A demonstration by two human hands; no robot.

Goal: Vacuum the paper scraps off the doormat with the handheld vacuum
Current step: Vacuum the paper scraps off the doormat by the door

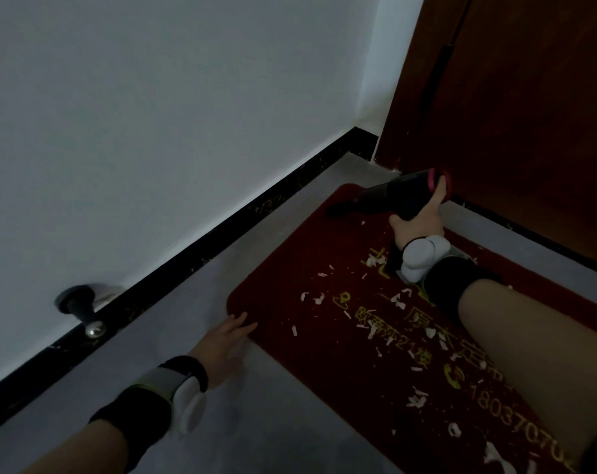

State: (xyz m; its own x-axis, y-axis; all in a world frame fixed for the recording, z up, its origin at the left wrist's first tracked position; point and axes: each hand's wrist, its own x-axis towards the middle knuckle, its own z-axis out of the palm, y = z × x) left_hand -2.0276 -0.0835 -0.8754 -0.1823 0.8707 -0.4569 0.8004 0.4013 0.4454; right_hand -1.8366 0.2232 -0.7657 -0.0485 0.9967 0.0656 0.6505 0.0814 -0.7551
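The handheld vacuum (389,193) was a small dark unit with a red band at its rear, and it looked light enough for one hand; the right hand (415,222) was wrapped round its grip from beneath, near the far end of the doormat (280,268), close by the door (529,114). Its nozzle pointed along the mat's far edge, low over the pile, though whether the tip touched the mat could not be told in the dim light. The rigid body probably gave a sure hold at the handle, where the hand already was.

The paper scraps (319,297) lay scattered across the middle and near part of the doormat, small, white and thin; they would likely lift easily under suction but could also scoot away from a stray draught or cling in the pile. The mat itself seemed soft and apt to creep on the smooth floor (221,422), which was probably why the left hand (227,340) lay flat with fingers straight, touching the mat's near-left corner.

The right forearm covered a strip of the doormat and any scraps beneath it. The mat's near-right end ran out of view. The yellow print was only partly legible. A doorstop (81,309) stood at the wall, left of the mat.
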